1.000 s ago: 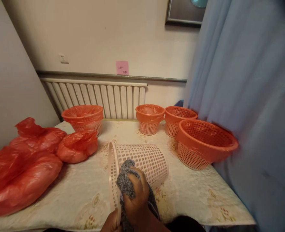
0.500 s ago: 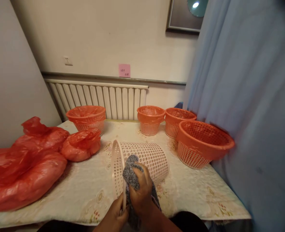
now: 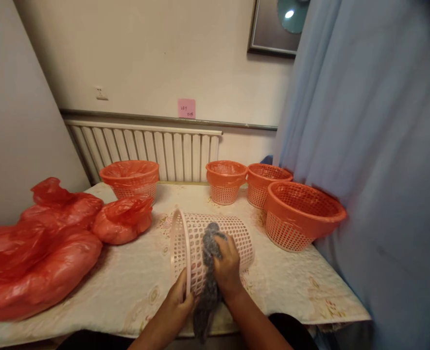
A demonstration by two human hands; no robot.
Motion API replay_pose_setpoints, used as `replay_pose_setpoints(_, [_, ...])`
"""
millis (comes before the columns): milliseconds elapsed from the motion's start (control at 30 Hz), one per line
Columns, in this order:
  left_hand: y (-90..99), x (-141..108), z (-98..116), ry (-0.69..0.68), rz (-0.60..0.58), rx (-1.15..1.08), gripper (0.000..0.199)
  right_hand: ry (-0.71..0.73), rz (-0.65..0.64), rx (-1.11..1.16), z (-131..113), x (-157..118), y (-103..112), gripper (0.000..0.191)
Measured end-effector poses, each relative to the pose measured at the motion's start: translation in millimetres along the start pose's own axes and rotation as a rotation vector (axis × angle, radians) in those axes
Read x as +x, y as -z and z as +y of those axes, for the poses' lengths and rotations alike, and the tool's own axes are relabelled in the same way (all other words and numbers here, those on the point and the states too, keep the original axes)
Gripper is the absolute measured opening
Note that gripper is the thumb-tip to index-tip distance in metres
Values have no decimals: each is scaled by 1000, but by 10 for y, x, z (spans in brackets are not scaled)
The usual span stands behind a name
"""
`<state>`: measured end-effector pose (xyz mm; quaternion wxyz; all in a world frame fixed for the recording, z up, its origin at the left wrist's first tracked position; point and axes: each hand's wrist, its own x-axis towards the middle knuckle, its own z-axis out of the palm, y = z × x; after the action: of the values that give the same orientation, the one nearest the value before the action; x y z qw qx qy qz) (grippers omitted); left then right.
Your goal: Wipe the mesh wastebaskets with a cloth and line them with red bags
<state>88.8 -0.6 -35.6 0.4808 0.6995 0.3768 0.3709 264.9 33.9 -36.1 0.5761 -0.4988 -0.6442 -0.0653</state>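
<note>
Near the middle of the worktop's (image 3: 127, 291) front edge, the left hand (image 3: 174, 304) grips the rim of the sideways pale basket (image 3: 242, 240), probably against rolling, while the right hand (image 3: 228, 267) clutches a grey cloth (image 3: 208, 294) against its wall.

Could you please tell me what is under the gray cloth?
The gray cloth, held by the right hand, lies against the tipped pale basket, whose holed side shows around it. The patch directly beneath is covered, so any mark there cannot be seen.

The hands (image 3: 203, 282) hold a gray cloth (image 3: 209, 287) against a pale perforated basket (image 3: 242, 233).
</note>
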Motion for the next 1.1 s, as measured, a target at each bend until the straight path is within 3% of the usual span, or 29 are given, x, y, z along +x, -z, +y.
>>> replay_pose_setpoints(200, [41, -5, -107, -3, 2, 15, 60, -287, 187, -182, 820, 267, 287, 37])
replay_pose_setpoints(333, [79, 3, -130, 2, 7, 23, 61, -451, 349, -218, 955, 259, 340, 37])
replay_pose_setpoints(433, [116, 21, -69, -20, -16, 43, 65, -427, 369, -188, 742, 173, 215, 37])
replay_pose_setpoints(533, [137, 49, 17, -19, -30, 37, 66, -324, 289, -118, 357, 23, 39, 38])
replay_pose_setpoints(667, [132, 72, 49, -39, -16, 33, 65, -81, 107, 46, -191, -226, -127, 44])
replay_pose_setpoints(767, [122, 53, -5, -70, -6, 51, 65, 68, 37, 150, -466, -326, -171, 48])
replay_pose_setpoints(933, [124, -43, -145, -64, -31, 62, 70, 56, 70, 119, -627, -206, -224, 45])
replay_pose_setpoints(1100, [158, -144, -251, -63, -33, 62, 67, -92, 9, 71, -720, 143, -304, 43])
